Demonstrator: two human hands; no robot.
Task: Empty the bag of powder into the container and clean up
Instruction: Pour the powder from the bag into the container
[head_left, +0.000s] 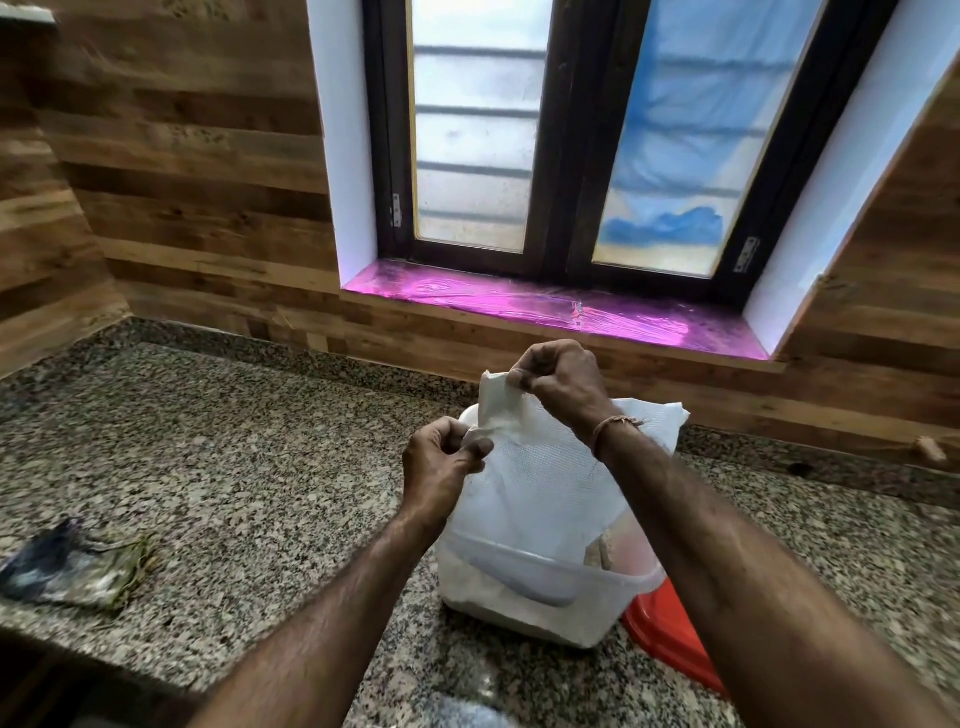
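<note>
A white woven bag (540, 478) hangs upright over a clear plastic container (545, 592) on the granite counter, its lower end down inside the tub. My left hand (441, 462) pinches the bag's left edge near the top. My right hand (561, 379) grips the bag's upper corner, higher and further back. Pale powder (597, 551) shows inside the container at the right side. How much powder is inside the bag is hidden.
A red lid (670, 634) lies on the counter, partly under the container's right side. A crumpled dark cloth (72, 566) sits at the left of the granite counter (260, 467). A window sill covered in pink film (519, 301) runs behind. A wood-panelled wall encloses the corner.
</note>
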